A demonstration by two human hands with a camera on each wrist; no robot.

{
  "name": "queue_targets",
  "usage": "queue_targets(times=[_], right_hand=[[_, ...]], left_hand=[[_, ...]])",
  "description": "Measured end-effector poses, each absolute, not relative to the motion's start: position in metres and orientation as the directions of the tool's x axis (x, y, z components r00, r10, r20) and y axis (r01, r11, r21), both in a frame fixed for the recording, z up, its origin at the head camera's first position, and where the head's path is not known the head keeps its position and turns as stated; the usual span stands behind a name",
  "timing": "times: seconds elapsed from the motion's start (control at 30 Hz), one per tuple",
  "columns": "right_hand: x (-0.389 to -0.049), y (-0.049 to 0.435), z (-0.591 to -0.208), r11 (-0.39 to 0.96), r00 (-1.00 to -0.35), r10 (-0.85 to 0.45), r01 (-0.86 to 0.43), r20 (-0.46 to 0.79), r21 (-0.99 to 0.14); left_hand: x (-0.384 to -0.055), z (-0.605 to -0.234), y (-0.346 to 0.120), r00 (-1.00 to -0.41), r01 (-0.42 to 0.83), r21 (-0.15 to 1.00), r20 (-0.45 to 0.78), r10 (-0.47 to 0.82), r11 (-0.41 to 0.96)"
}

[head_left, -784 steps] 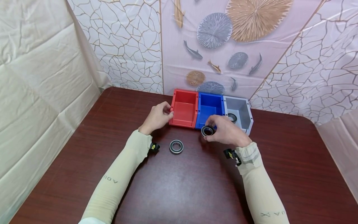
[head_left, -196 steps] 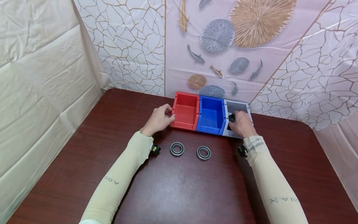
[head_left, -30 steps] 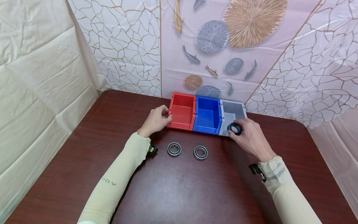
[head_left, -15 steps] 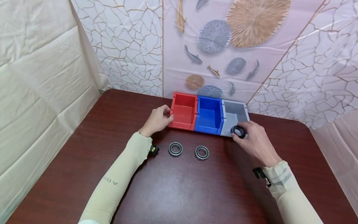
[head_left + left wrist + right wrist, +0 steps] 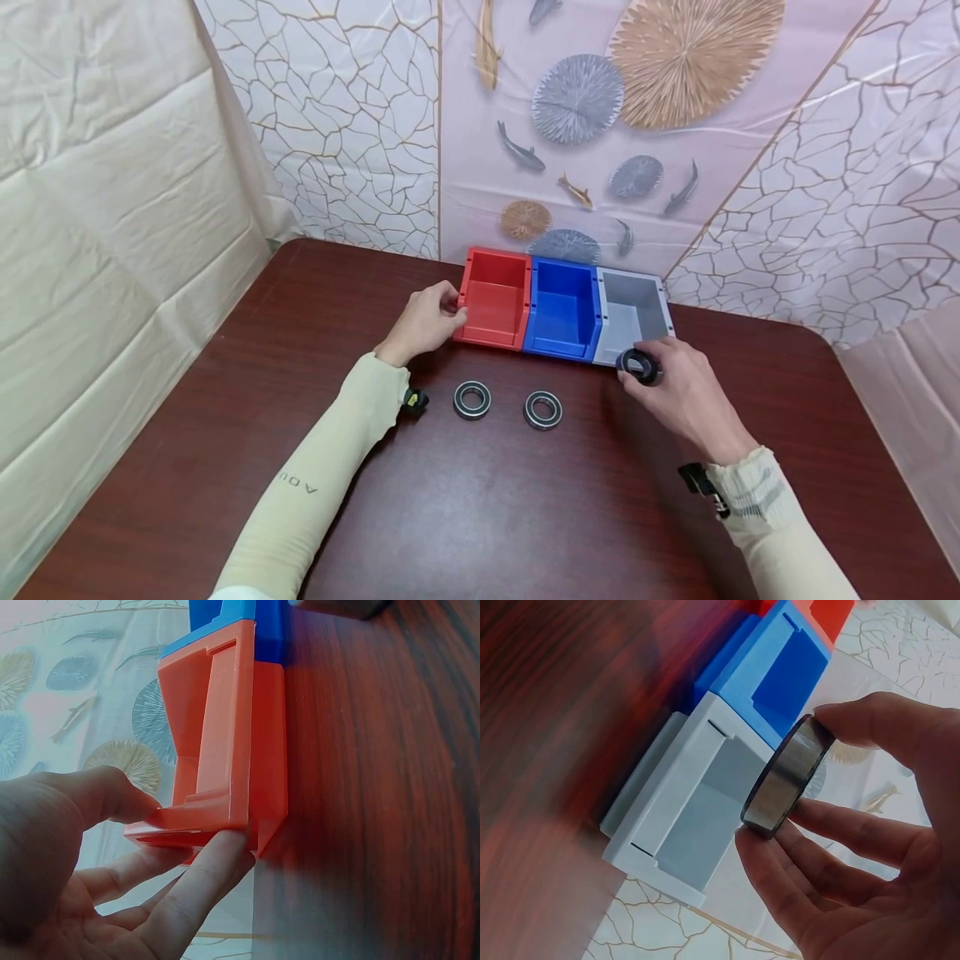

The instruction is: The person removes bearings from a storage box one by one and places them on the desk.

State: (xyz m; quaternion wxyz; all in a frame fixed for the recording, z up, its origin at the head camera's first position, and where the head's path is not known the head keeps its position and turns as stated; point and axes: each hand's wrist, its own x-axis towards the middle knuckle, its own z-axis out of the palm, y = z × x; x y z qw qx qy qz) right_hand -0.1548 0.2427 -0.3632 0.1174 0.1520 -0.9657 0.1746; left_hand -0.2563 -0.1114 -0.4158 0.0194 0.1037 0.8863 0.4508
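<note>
Between thumb and fingers, my right hand (image 5: 686,392) pinches a ball bearing (image 5: 789,777), a dark-edged metal ring. In the head view this bearing hangs at the front edge of the grey bin (image 5: 622,321). My left hand (image 5: 423,322) grips the side wall of the red bin (image 5: 491,310), its thumb inside and fingers outside in the left wrist view. The blue bin (image 5: 562,308) stands between the red and grey ones. Two more bearings lie flat on the table: a left bearing (image 5: 472,412) before the red bin and a right bearing (image 5: 542,422) before the blue bin.
The three bins stand side by side at the back of the dark wood table (image 5: 480,517). A patterned cloth (image 5: 360,125) hangs right behind them, and a pale cloth (image 5: 112,208) hangs at the left.
About 26 seconds ago one bearing lay on the table; now two do. At 6.5 seconds my right hand was inside the grey bin; since then it has come out forward with a bearing. My left hand stays put.
</note>
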Motion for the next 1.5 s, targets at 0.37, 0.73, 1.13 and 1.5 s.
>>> queue_targets(times=[0.37, 0.73, 1.13, 1.5], right_hand=[[-0.148, 0.244, -0.367, 0.890, -0.921, -0.263, -0.346, 0.287, -0.296], [-0.145, 0.245, -0.368, 0.884, -0.911, -0.282, -0.368, 0.300, -0.287], [-0.140, 0.244, -0.369, 0.891, -0.917, -0.279, -0.358, 0.285, -0.278], [-0.134, 0.242, -0.373, 0.889, -0.914, -0.291, -0.368, 0.284, -0.273]], left_hand=[[-0.255, -0.415, -0.110, -0.977, 0.169, 0.803, 0.062, 0.203, 0.572], [-0.255, -0.415, -0.111, -0.978, 0.162, 0.801, 0.054, 0.200, 0.577], [-0.256, -0.414, -0.111, -0.977, 0.171, 0.795, 0.062, 0.203, 0.582], [-0.256, -0.415, -0.111, -0.978, 0.157, 0.801, 0.044, 0.204, 0.578]])
